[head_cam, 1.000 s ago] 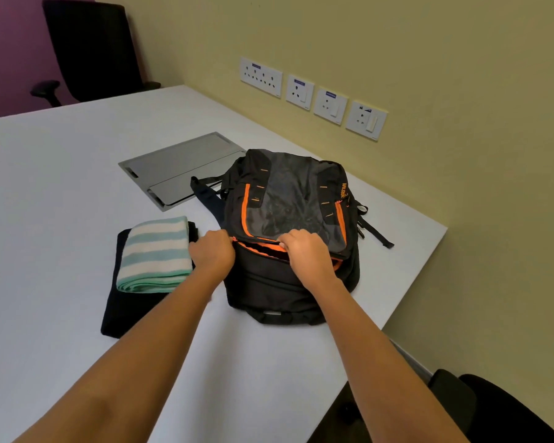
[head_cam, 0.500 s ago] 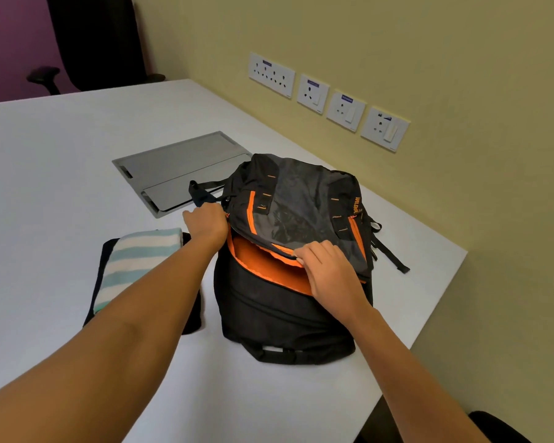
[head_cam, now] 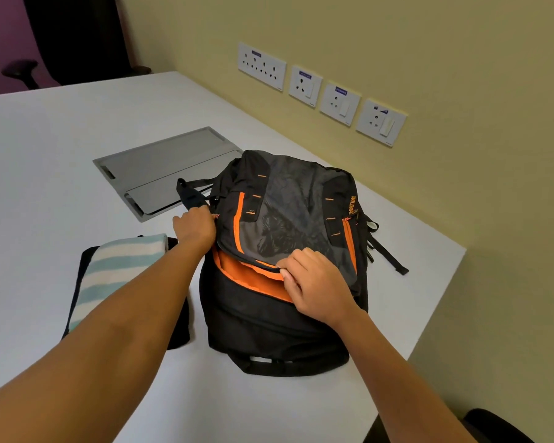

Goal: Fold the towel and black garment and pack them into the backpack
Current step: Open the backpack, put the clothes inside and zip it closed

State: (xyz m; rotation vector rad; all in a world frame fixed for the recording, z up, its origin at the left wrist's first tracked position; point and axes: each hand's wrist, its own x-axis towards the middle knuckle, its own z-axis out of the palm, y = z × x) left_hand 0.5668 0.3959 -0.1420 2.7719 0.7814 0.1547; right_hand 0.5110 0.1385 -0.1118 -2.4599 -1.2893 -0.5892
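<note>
Head view: left hand (head_cam: 196,226) and right hand (head_cam: 315,284) grip the backpack (head_cam: 279,330) by its limp flap (head_cam: 288,215); the soft, light towel (head_cam: 119,270) at nine o'clock probably lifts best from underneath.

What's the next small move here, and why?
Probably lift the flap back with the right hand to widen the opening. It pinches the flap's edge, the left hand grips the side of the backpack, and only a narrow band of orange lining shows. The folded towel, on the black garment, lies on the table beside it.
</note>
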